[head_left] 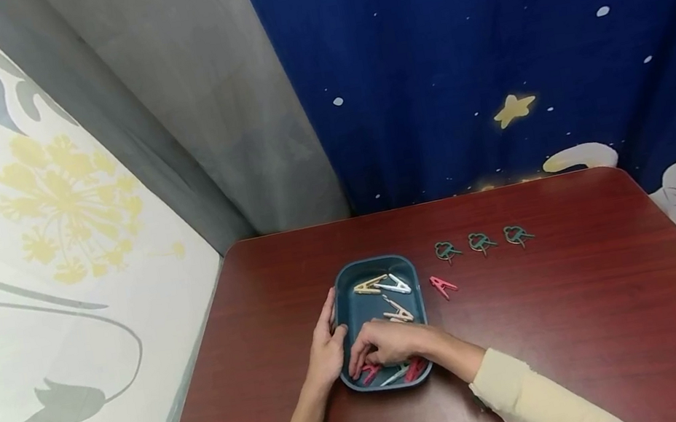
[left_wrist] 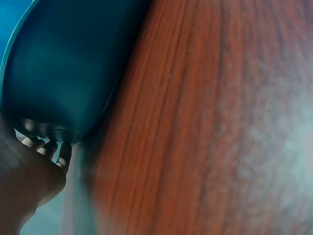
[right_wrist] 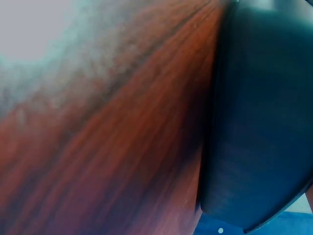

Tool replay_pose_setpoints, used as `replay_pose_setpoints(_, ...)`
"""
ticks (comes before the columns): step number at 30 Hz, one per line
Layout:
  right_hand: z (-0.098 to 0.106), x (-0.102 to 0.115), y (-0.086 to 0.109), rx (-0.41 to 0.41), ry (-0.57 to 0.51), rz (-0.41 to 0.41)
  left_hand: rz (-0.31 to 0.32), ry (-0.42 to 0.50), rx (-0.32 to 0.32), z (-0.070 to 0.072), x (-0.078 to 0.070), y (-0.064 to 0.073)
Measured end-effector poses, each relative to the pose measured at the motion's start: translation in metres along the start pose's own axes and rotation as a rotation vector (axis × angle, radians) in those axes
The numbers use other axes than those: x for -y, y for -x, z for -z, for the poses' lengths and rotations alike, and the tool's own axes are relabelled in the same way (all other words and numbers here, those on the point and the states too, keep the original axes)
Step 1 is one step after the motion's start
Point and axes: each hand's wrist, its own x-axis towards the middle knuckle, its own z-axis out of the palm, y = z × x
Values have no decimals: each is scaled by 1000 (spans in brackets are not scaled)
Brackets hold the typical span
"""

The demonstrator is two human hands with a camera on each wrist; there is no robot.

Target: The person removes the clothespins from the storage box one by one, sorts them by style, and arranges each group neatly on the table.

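Right hand [head_left: 386,346] reaches into tray, fingers curled down among pegs at near end; actual pinch not discernible. Left hand [head_left: 328,349] lies against tray's left wall, fingers straight, grasping nothing.

Table [head_left: 594,318]: dark red wood, wide bare stretch right of tray, narrower strip left toward edge.

Tray [head_left: 373,265]: one, dark teal, left of table centre.

Green clips [head_left: 481,242]: three in row beyond tray, right.

Pink peg [head_left: 442,287]: one, just right of tray.

Pegs in tray [head_left: 392,284]: several, pale and red.
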Motion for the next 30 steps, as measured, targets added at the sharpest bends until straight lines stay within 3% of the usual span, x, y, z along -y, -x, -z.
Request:
replay_pose_setpoints(6,-1,1,-1,-71,128,-25,2,-10,2,1,-1,0)
replay_pose_setpoints(11,-1,1,0,-95,149,-51,19,-26,1,2,-1,1)
replay_pose_setpoints(30,-1,3,2,-140,293,-3,24,-22,7,1,0,1)
